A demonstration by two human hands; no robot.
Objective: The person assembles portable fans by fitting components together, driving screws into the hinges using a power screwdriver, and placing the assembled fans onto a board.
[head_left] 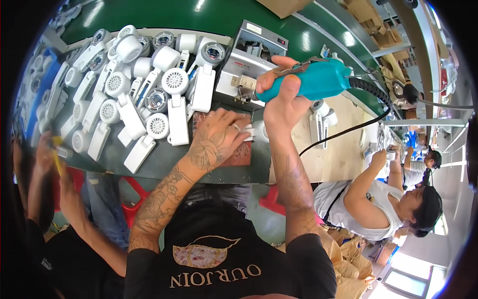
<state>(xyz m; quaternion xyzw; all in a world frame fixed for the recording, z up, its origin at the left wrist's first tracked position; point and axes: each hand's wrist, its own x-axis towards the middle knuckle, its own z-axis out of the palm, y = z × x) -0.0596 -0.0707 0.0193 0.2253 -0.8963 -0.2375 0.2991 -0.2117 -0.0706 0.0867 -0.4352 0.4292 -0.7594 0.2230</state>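
Note:
My right hand [286,102] is wrapped round a teal electric screwdriver [318,79], its thumb along the body. The screwdriver lies nearly level, its front end at the metal pick-up block [243,83] of a grey screw feeder [244,62]. A black coiled cable runs from its back end. Below the feeder, my left hand [219,132], with a ring on one finger, bends over a white handheld fan [259,131] on a reddish mat [238,155]. Its fingers close on the fan's handle; the palm hides most of that handle.
Many white handheld fans [129,109] are heaped on the dark green bench to the left, some with open heads. More fan parts [321,122] stand on a cardboard sheet [301,162] at right. A co-worker's hands [52,159] are at far left; another person [368,204] sits at right.

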